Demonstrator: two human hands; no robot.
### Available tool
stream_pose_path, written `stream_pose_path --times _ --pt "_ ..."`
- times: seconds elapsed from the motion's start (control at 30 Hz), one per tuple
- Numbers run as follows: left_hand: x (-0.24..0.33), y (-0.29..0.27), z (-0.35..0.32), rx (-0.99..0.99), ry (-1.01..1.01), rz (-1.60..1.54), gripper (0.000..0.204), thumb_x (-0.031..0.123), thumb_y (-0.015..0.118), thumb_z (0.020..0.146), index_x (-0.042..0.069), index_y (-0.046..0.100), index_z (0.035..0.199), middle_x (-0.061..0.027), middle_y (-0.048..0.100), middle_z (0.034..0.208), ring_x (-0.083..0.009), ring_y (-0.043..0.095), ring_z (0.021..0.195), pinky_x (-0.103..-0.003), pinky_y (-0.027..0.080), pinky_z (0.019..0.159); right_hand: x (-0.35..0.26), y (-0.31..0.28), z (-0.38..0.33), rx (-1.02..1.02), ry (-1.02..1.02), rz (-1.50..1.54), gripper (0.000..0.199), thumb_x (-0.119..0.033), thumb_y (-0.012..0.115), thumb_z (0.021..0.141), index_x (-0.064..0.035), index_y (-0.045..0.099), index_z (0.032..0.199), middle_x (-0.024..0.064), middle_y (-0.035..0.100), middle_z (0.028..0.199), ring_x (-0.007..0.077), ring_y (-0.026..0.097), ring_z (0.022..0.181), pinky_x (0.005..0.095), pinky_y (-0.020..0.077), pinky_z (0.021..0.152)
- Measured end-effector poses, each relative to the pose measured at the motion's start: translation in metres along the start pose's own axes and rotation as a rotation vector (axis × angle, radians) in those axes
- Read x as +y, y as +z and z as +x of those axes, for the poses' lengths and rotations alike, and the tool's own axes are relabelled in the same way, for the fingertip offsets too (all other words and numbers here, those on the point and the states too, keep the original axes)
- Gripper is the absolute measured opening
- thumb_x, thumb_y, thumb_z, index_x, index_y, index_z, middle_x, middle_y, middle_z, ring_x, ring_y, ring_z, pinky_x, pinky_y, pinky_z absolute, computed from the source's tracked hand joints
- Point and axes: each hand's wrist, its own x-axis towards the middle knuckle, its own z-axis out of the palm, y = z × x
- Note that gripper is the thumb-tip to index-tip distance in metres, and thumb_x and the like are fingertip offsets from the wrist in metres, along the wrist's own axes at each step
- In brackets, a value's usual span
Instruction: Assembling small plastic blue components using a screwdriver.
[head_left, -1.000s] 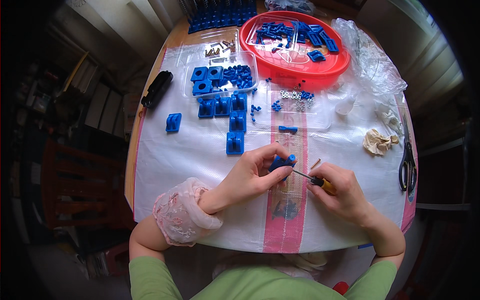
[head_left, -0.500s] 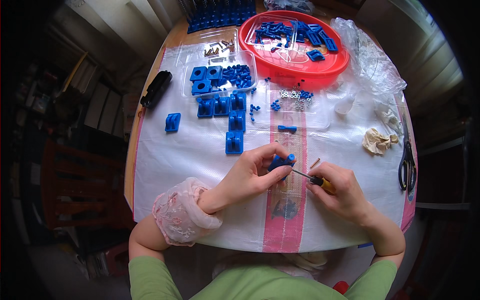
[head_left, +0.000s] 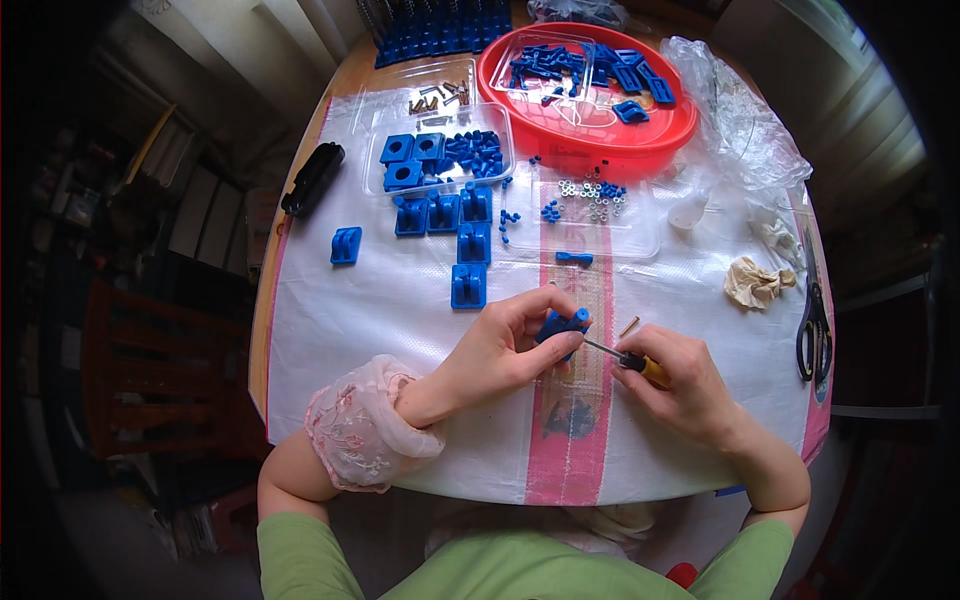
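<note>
left hand point(head_left: 500, 350) pinches a small blue plastic part point(head_left: 562, 325) above the near middle of the table point(head_left: 400, 300); right hand point(head_left: 680, 385) closed around a yellow-handled screwdriver point(head_left: 625, 358), tip at the part. judged mid-job: a cluster of finished-looking blue blocks point(head_left: 455, 225) sits toward the far left; many loose blue pieces wait in the red tray point(head_left: 600, 140) at the far edge, small nuts point(head_left: 592, 195) just before it

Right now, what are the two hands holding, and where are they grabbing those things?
The left hand pinches a small blue plastic part by its sides. The right hand grips a screwdriver by its yellow handle, tip against the part.
</note>
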Motion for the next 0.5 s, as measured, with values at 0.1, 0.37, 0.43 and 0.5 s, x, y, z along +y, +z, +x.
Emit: stream_pose_path --times 0.1,0.37,0.43,0.5 --pt "0.0017 0.0003 -0.0004 0.001 -0.012 0.009 0.021 0.005 0.068 0.102 0.002 0.064 0.122 -0.0019 0.071 0.099 -0.0079 0.069 0.086 -0.023 0.055 0.072 -0.0007 -0.0003 0.0001 0.002 -0.005 -0.004 0.022 0.000 0.075 0.086 0.0001 0.065 0.106 0.0151 0.069 0.094 0.0279 0.074 0.073 0.0368 0.0586 0.063" --pt "0.0028 -0.0006 -0.0006 -0.009 -0.011 0.027 0.020 0.005 0.067 0.102 0.002 0.064 0.121 -0.0015 0.071 0.099 -0.0074 0.068 0.086 -0.023 0.054 0.071 0.0007 0.0003 -0.0001 0.005 -0.010 0.001 0.022 -0.001 0.075 0.086 0.0001 0.065 0.106 0.0153 0.069 0.094 0.0286 0.074 0.075 0.0372 0.0590 0.064" --pt "0.0011 -0.0008 -0.0002 -0.005 -0.008 0.011 0.020 0.005 0.067 0.102 0.003 0.064 0.121 -0.0015 0.071 0.100 -0.0075 0.069 0.086 -0.023 0.054 0.071 0.0010 -0.0001 0.0000 0.005 -0.016 -0.006 0.022 -0.001 0.075 0.086 0.0001 0.066 0.106 0.0155 0.070 0.094 0.0291 0.074 0.076 0.0375 0.0592 0.065" --pt "0.0004 -0.0007 -0.0003 -0.002 -0.009 0.005 0.020 0.004 0.067 0.102 0.003 0.064 0.121 -0.0017 0.071 0.102 -0.0075 0.069 0.086 -0.023 0.054 0.071 0.0004 -0.0006 0.0005 0.001 -0.006 0.006 0.021 -0.001 0.076 0.087 0.0002 0.066 0.105 0.0156 0.070 0.094 0.0298 0.074 0.077 0.0381 0.0590 0.065"
